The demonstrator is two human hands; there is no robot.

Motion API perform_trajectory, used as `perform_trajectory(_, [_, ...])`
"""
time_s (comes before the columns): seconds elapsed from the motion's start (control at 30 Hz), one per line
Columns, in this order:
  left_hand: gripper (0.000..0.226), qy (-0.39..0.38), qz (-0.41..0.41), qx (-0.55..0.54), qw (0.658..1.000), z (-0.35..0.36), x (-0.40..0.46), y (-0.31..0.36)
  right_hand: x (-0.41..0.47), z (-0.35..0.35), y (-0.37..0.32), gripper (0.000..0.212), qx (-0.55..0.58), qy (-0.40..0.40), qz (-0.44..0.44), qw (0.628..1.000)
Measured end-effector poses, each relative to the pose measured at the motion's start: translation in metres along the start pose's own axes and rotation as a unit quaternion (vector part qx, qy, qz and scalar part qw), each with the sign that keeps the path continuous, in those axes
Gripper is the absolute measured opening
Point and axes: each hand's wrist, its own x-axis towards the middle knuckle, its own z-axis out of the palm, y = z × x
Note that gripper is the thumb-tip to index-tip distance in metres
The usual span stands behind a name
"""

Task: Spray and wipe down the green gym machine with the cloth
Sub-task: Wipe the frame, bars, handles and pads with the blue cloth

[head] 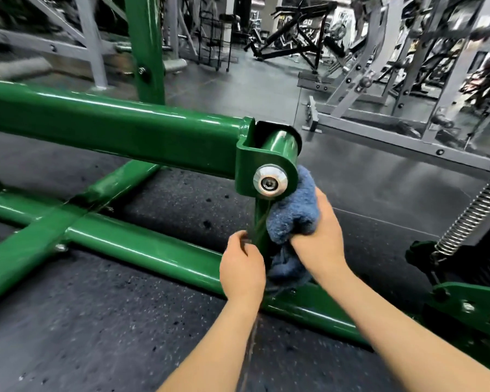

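Presently the right hand (318, 236) grips the blue cloth (293, 210) against the green post (262, 222) below the pivot bolt (270, 181), while the left hand (242, 267) curls round the post beside it. Likely risk: cloth snagging or fingers pinched at the hinge just above them. No legible writing.

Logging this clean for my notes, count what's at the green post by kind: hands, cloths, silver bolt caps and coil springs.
Hands: 2, left hand and right hand
Blue cloth: 1
Silver bolt cap: 1
Coil spring: 1
Total: 5
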Motion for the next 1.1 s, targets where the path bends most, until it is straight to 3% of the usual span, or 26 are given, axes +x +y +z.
perform_trajectory(0.1, [0.037, -0.019, -0.04, -0.044, 0.998, -0.005, 0.006, 0.007, -0.007, 0.005, 0.012, 0.068, -0.034, -0.032, 0.055, 0.997])
perform_trajectory(0.2, [0.041, -0.053, -0.07, -0.053, 0.995, -0.007, 0.004, 0.002, -0.04, 0.007, 0.055, 0.037, -0.16, -0.191, 0.128, 0.96])
perform_trajectory(0.27, [0.046, -0.071, -0.08, -0.076, 0.991, -0.007, 0.003, -0.001, -0.057, 0.011, 0.074, 0.022, -0.256, -0.263, 0.111, 0.924])
perform_trajectory(0.37, [0.065, -0.06, -0.096, -0.093, 0.989, 0.0, 0.008, -0.012, -0.056, 0.012, 0.073, 0.021, -0.268, -0.232, 0.114, 0.928])
perform_trajectory(0.47, [0.05, -0.048, -0.102, -0.087, 0.99, -0.002, 0.007, -0.003, -0.047, 0.003, 0.047, 0.02, -0.212, -0.17, 0.115, 0.955])
perform_trajectory(0.67, [0.035, -0.024, -0.097, -0.107, 0.989, -0.009, 0.013, 0.011, -0.017, -0.006, -0.02, 0.068, -0.01, -0.015, 0.013, 1.0])
perform_trajectory(0.77, [0.031, -0.027, -0.095, -0.104, 0.99, -0.011, 0.007, 0.016, 0.001, -0.004, -0.031, 0.07, -0.004, 0.03, -0.044, 0.999])
perform_trajectory(1.1, [0.033, -0.051, -0.107, -0.147, 0.982, -0.021, 0.009, 0.025, -0.032, -0.001, 0.021, 0.036, -0.191, -0.124, 0.01, 0.974])
